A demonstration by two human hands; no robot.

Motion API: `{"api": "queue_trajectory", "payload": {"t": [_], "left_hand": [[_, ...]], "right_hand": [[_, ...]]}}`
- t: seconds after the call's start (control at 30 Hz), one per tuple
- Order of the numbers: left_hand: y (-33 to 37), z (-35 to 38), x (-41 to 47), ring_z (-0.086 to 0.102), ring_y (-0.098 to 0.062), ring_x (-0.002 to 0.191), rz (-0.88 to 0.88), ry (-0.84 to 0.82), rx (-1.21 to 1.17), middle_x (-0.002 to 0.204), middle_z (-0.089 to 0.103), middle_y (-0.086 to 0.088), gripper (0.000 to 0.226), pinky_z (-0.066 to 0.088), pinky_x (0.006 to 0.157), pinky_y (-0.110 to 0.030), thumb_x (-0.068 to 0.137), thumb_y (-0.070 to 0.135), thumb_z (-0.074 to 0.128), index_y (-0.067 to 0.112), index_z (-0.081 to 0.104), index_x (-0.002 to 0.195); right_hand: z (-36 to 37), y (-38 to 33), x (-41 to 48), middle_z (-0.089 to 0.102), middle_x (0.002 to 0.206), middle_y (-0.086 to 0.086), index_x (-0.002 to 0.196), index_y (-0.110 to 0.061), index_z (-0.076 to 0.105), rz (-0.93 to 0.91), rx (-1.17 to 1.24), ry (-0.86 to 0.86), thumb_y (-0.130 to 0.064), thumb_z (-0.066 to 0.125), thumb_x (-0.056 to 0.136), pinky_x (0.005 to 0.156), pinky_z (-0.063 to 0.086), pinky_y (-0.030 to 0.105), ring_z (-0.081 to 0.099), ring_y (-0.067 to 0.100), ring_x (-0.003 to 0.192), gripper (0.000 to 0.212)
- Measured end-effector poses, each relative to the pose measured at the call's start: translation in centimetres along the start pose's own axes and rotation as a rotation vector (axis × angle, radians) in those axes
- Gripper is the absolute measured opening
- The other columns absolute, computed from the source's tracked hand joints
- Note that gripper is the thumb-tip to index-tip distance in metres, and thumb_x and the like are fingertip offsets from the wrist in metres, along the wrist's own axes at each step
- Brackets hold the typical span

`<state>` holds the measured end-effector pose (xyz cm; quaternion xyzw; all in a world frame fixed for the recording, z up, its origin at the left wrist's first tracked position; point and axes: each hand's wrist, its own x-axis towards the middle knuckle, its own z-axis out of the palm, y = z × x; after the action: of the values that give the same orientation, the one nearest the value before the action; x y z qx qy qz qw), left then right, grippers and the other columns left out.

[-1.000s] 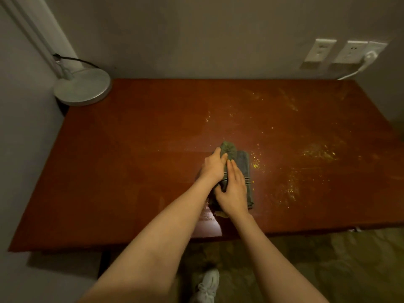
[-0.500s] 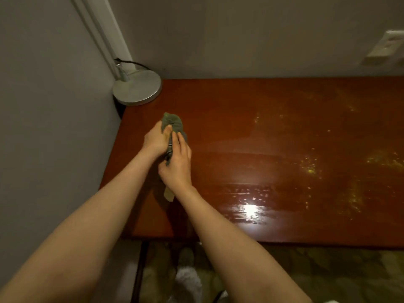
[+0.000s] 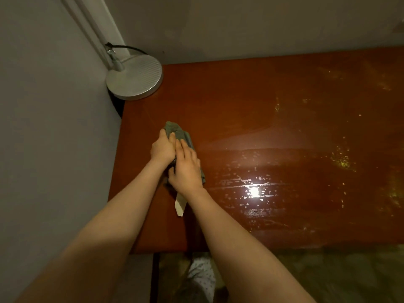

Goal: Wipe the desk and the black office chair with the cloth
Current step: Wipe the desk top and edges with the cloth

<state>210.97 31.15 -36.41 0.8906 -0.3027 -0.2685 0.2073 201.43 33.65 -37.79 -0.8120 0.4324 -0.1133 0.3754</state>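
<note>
A folded grey-green cloth [image 3: 175, 130] lies on the reddish-brown desk [image 3: 251, 110] near its left edge. My left hand [image 3: 162, 148] rests on the cloth's far left part, fingers curled over its top. My right hand [image 3: 186, 166] presses flat on the cloth beside it, fingers straight. A pale label [image 3: 180, 204] sticks out from under my right wrist. Yellowish specks and wet streaks [image 3: 341, 159] cover the desk's right half. The black office chair is out of view.
A round silver lamp base [image 3: 135, 79] with a black cable stands in the desk's far left corner. Grey walls close in on the left and behind. Below the front edge are a dark desk leg [image 3: 154, 278], patterned floor and my shoe [image 3: 202, 278].
Both hands slid the cloth from the desk's middle leftward to near its left edge. In the last half second they stayed near there.
</note>
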Motion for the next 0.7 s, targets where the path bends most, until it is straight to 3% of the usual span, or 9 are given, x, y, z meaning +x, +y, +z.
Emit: {"api": "queue_trajectory", "payload": {"t": [0.17,0.43,0.7], "left_hand": [[3.0,2.4,0.0,0.049,-0.039,0.119,0.032,-0.061,-0.02,0.131,0.051,-0.021,0.045,0.039,0.095,-0.039,0.102,0.034,0.029,0.011,0.032,0.141],[13.7,10.7,-3.0,0.04,-0.036,0.13,0.181,-0.276,-0.046,0.146,0.037,-0.019,0.052,0.035,0.102,-0.037,0.102,0.036,0.028,0.015,0.017,0.149],[23.0,19.4,-7.5,0.052,-0.041,0.112,0.354,-0.407,-0.026,0.123,0.055,-0.026,0.038,0.041,0.088,-0.037,0.101,0.033,0.031,0.008,0.038,0.13]], "right_hand": [[-2.5,2.7,0.4,0.011,0.158,0.005,0.151,-0.012,0.01,0.044,-0.038,0.034,-0.01,0.052,0.088,0.114,0.018,0.044,0.011,0.025,0.143,0.076],[-10.8,11.6,-1.5,0.012,0.158,0.004,0.151,-0.013,0.013,0.216,-0.052,0.212,-0.01,0.051,0.087,0.116,0.018,0.042,0.012,0.023,0.143,0.074],[-18.8,20.4,-4.8,0.017,0.156,0.007,0.15,-0.01,0.017,0.353,-0.097,0.373,-0.008,0.05,0.085,0.115,0.014,0.038,0.016,0.025,0.143,0.073]]}}
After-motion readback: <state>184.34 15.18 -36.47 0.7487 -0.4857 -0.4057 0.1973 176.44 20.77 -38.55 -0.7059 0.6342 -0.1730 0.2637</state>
